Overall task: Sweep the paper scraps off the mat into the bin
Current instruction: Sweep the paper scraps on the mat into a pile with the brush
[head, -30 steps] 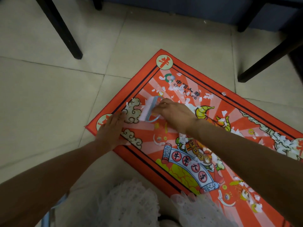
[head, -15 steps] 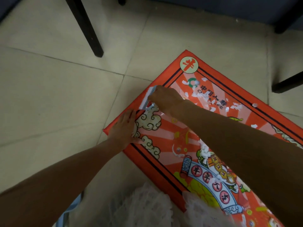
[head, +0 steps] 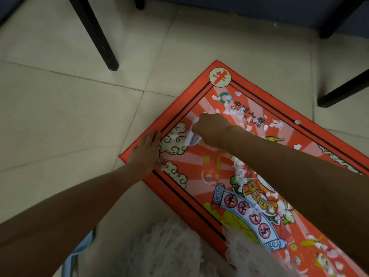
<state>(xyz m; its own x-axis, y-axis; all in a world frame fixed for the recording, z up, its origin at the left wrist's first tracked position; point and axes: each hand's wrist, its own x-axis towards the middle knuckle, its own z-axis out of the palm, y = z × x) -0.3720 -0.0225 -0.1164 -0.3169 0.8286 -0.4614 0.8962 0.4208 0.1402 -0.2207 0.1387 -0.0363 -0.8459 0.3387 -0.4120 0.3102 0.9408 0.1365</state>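
While your left hand (head: 144,154) lies flat on the mat (head: 199,204) corner, your right hand (head: 211,129) grips the brush (head: 190,136). Scraps (head: 245,116) sit just beyond the right hand, towards the mat's far corner; more trail towards you. No bin in view.

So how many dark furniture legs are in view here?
4. One leg stands upper left, a stub sits at the top edge, one is at the top right, and one slants in from the right edge. Others may lie out of frame.
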